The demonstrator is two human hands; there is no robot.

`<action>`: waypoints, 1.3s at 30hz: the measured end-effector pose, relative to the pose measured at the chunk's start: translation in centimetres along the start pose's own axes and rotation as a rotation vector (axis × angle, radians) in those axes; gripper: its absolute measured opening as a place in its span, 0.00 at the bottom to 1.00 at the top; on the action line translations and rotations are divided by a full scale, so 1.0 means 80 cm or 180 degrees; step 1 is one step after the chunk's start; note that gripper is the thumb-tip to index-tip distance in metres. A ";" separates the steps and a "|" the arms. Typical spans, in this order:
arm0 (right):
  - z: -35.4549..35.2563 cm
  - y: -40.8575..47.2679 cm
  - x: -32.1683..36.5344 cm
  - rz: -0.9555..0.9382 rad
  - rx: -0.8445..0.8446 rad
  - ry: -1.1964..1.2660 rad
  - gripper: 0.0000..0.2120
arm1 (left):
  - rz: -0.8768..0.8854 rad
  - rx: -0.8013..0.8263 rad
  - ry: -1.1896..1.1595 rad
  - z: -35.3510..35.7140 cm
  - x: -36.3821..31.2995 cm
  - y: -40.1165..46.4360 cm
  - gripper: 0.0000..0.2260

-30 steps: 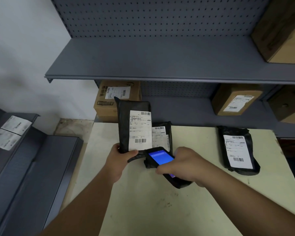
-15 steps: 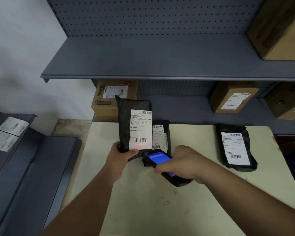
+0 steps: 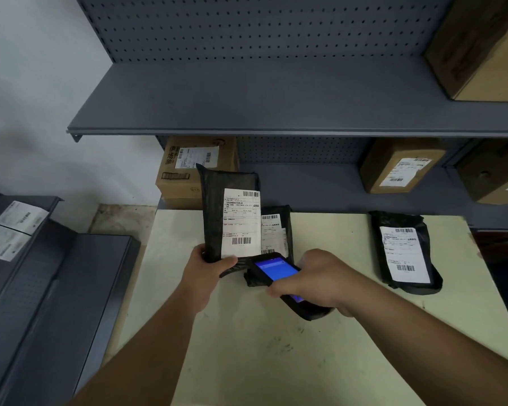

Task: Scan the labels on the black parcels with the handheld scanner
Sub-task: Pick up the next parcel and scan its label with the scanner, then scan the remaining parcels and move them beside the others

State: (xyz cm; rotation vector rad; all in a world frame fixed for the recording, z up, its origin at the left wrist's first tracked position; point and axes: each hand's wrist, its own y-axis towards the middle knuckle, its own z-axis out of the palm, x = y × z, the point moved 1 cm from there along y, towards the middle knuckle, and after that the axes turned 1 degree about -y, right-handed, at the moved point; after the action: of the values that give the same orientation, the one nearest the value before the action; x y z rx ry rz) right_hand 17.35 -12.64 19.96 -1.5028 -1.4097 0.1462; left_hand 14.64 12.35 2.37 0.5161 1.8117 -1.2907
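The left hand (image 3: 206, 266) gripped an upright black parcel (image 3: 217, 212) by its bottom edge, its white label (image 3: 241, 222) (barcodes top and bottom) facing the camera. The right hand (image 3: 320, 278) clasped the handheld scanner (image 3: 276, 269), blue screen lit, just below the label. Bare table (image 3: 247, 347) lay nearer; another parcel (image 3: 405, 253) lay flat, well apart at right.

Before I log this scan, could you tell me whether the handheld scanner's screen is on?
On: the scanner, held in the right hand, shows a lit blue screen, pointed toward the parcel that the left hand holds upright.
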 end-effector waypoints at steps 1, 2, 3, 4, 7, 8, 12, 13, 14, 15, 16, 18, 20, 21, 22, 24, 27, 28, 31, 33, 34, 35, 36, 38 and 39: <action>0.000 0.001 -0.001 0.0015 0.0002 -0.0018 0.19 | 0.0005 -0.0004 0.0026 0.000 0.000 -0.001 0.35; 0.000 0.002 -0.001 0.0034 0.0008 -0.0040 0.20 | -0.0002 -0.0019 -0.0007 0.001 -0.002 -0.002 0.35; 0.001 0.003 -0.002 0.0047 0.0012 -0.0054 0.20 | -0.0009 -0.0041 -0.0050 0.001 -0.001 -0.002 0.36; 0.001 0.004 -0.003 0.0053 0.0009 -0.0061 0.20 | -0.0020 -0.0055 -0.0071 0.002 -0.001 -0.003 0.37; 0.001 0.005 -0.005 0.0053 0.0009 -0.0059 0.20 | 0.0001 -0.0003 -0.0054 0.003 -0.001 -0.004 0.37; 0.000 0.005 -0.006 0.0048 0.0008 -0.0052 0.19 | 0.0005 0.0002 -0.0065 0.003 -0.002 -0.004 0.37; -0.004 0.005 -0.008 0.0024 -0.0010 0.0016 0.19 | -0.0019 -0.0007 -0.0069 0.007 -0.005 -0.005 0.38; -0.005 0.005 -0.009 0.0019 -0.0015 0.0030 0.19 | -0.0029 -0.0016 -0.0052 0.008 -0.005 -0.005 0.38; -0.006 0.006 -0.010 0.0018 -0.0020 0.0048 0.18 | -0.0046 -0.0011 -0.0047 0.011 -0.006 -0.006 0.38; -0.008 0.006 -0.012 0.0028 -0.0027 0.0074 0.18 | -0.0048 0.0002 -0.0053 0.015 -0.007 -0.007 0.38; -0.011 0.006 -0.015 0.0040 -0.0034 0.0101 0.18 | -0.0047 0.0018 -0.0077 0.019 -0.009 -0.008 0.38; -0.014 0.007 -0.020 0.0061 -0.0041 0.0155 0.19 | -0.0046 0.0067 -0.0146 0.031 -0.013 -0.011 0.37; -0.020 0.008 -0.028 0.0064 -0.0064 0.0222 0.20 | -0.0054 0.0194 -0.0219 0.049 -0.016 -0.015 0.32; -0.023 0.008 -0.033 0.0064 -0.0086 0.0243 0.20 | -0.0072 0.0264 -0.0276 0.059 -0.017 -0.018 0.27; -0.027 0.008 -0.037 0.0065 -0.0117 0.0267 0.20 | -0.0122 0.0322 -0.0345 0.070 -0.019 -0.022 0.21; -0.036 0.008 -0.046 0.0084 -0.0182 0.0352 0.20 | -0.0236 0.0444 -0.0425 0.093 -0.022 -0.031 0.16; -0.052 0.008 -0.064 0.0120 -0.0253 0.0524 0.20 | -0.0344 0.0553 -0.0337 0.127 -0.020 -0.035 0.15; -0.057 0.008 -0.070 0.0124 -0.0280 0.0564 0.20 | -0.0382 0.0575 -0.0304 0.139 -0.019 -0.037 0.15; -0.073 0.008 -0.090 0.0146 -0.0357 0.0706 0.23 | -0.0474 0.0635 -0.0208 0.175 -0.014 -0.043 0.15; -0.082 0.009 -0.104 0.0161 -0.0383 0.0743 0.22 | -0.0559 0.0665 -0.0150 0.200 -0.011 -0.047 0.15; -0.087 0.009 -0.111 0.0167 -0.0396 0.0767 0.21 | -0.0616 0.0689 -0.0106 0.212 -0.009 -0.049 0.14; -0.091 0.009 -0.117 0.0175 -0.0410 0.0795 0.20 | -0.0683 0.0731 -0.0058 0.223 -0.006 -0.050 0.12; -0.096 0.009 -0.125 0.0186 -0.0428 0.0824 0.19 | -0.0739 0.0797 -0.0023 0.236 -0.004 -0.052 0.09; -0.104 0.010 -0.137 0.0200 -0.0449 0.0874 0.17 | -0.0830 0.0883 0.0036 0.257 0.005 -0.052 0.04; -0.109 0.011 -0.144 0.0211 -0.0452 0.0895 0.16 | -0.0870 0.0882 0.0071 0.269 0.009 -0.053 0.04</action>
State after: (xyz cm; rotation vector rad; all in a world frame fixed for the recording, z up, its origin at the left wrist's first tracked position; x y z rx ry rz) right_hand 20.28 -26.55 17.35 -1.6172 -1.1651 -0.1234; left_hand 19.57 -9.04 1.50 0.4419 1.7755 -1.7442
